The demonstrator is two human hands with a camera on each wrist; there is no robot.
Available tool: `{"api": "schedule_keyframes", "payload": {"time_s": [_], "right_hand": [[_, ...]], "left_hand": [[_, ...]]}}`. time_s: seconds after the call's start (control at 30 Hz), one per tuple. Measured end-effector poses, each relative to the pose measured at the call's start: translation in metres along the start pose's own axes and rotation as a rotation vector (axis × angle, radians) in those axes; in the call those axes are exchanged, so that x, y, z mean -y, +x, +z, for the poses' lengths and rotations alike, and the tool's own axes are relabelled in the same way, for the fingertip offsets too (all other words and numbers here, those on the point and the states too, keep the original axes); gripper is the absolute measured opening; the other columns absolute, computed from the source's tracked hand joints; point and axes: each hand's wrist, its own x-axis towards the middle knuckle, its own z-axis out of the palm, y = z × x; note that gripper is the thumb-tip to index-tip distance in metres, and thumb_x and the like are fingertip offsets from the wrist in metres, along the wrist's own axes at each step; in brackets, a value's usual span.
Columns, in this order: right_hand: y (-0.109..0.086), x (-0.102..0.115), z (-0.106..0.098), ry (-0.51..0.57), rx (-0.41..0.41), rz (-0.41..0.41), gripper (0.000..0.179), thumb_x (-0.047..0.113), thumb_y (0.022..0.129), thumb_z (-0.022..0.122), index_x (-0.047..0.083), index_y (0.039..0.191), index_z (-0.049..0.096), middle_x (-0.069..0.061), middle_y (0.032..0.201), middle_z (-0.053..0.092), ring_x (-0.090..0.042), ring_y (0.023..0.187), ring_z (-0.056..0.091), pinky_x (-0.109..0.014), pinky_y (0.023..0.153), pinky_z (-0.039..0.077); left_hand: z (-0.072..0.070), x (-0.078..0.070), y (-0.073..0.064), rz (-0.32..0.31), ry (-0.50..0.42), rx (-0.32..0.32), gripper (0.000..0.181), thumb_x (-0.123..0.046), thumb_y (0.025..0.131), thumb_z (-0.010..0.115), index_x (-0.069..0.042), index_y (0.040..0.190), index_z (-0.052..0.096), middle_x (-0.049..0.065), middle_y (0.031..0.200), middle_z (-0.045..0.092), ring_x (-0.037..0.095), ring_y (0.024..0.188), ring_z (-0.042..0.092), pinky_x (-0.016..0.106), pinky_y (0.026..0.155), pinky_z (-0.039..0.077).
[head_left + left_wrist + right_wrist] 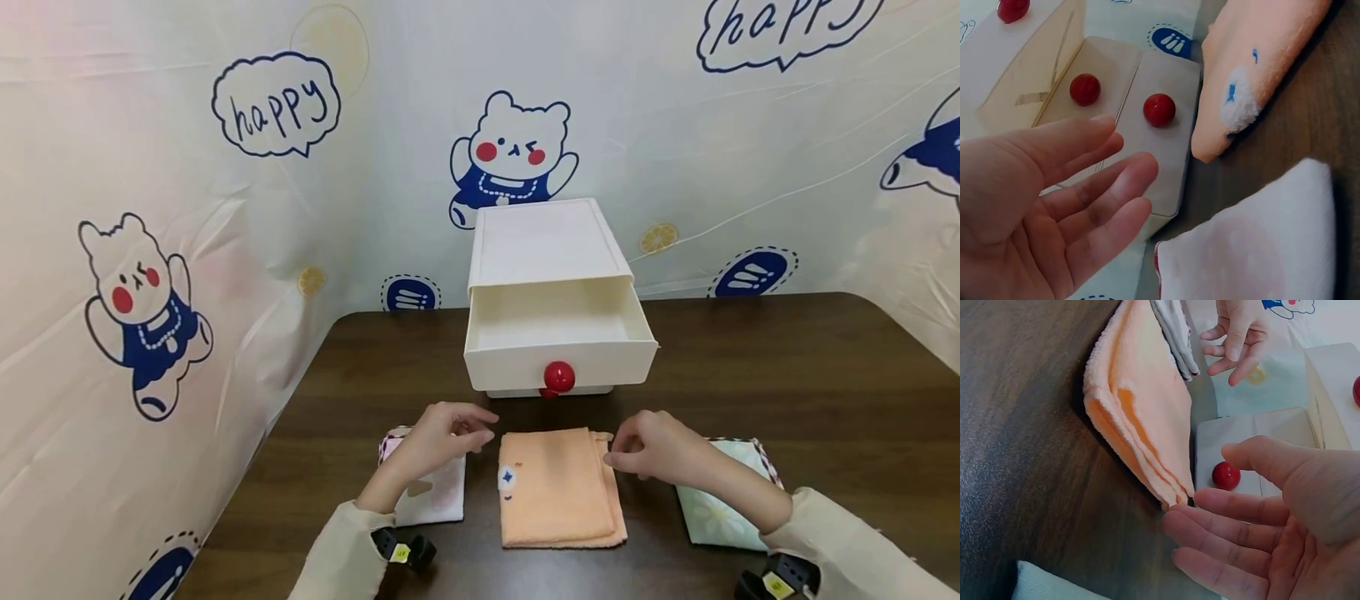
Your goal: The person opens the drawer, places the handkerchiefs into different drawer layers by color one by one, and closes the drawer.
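Flanking the folded orange towel [558, 492] on the tabletop [420, 367], left hand [442, 437] at ten o'clock and right hand [660, 446] at two hold nothing, fingers apart from thumbs; drawer [513, 367] at twelve is already pulled out, towel not inside.

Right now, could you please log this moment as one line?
left hand: holds nothing; right hand: holds nothing, near orange cloth; top drawer: pulled out

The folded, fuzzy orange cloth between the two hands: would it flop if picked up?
The folded, fuzzy orange cloth would probably flop, since its edges look soft and plush. It is likely light, being thin fabric layers. Lifted by one corner, it may unfold: its layers sit visibly offset.
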Motion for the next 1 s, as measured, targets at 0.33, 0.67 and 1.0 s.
{"api": "schedule_keyframes", "payload": {"time_s": [0.33, 0.67, 1.0], "right_hand": [[0.003, 0.001, 0.005, -0.004, 0.018, 0.008, 0.012, 0.021, 0.081, 0.07, 0.009, 0.079, 0.067, 0.005, 0.055, 0.053, -0.009, 0.047, 0.047, -0.023, 0.042, 0.039], [0.008, -0.003, 0.016, -0.045, 0.017, 0.082, 0.021, 0.022, 0.078, 0.072, 0.011, 0.062, 0.063, 0.001, 0.049, 0.052, -0.01, 0.041, 0.046, -0.026, 0.041, 0.043], [0.018, -0.002, 0.025, -0.111, 0.0, 0.252, 0.033, 0.035, 0.074, 0.075, 0.011, 0.058, 0.059, 0.0, 0.044, 0.049, -0.011, 0.039, 0.045, -0.023, 0.04, 0.037]], "left_hand": [[0.01, -0.001, -0.002, -0.025, -0.01, 0.106, 0.022, -0.01, 0.087, 0.062, -0.001, 0.107, 0.065, 0.01, 0.078, 0.065, 0.021, 0.066, 0.061, 0.027, 0.054, 0.046], [0.016, 0.002, 0.002, -0.037, 0.069, 0.144, 0.017, -0.007, 0.085, 0.064, -0.002, 0.101, 0.067, 0.006, 0.066, 0.061, 0.017, 0.057, 0.058, 0.025, 0.048, 0.044], [0.024, -0.002, 0.007, -0.063, 0.072, 0.163, 0.022, -0.007, 0.08, 0.07, -0.002, 0.101, 0.067, 0.001, 0.065, 0.061, 0.015, 0.052, 0.055, 0.024, 0.047, 0.044]]}}
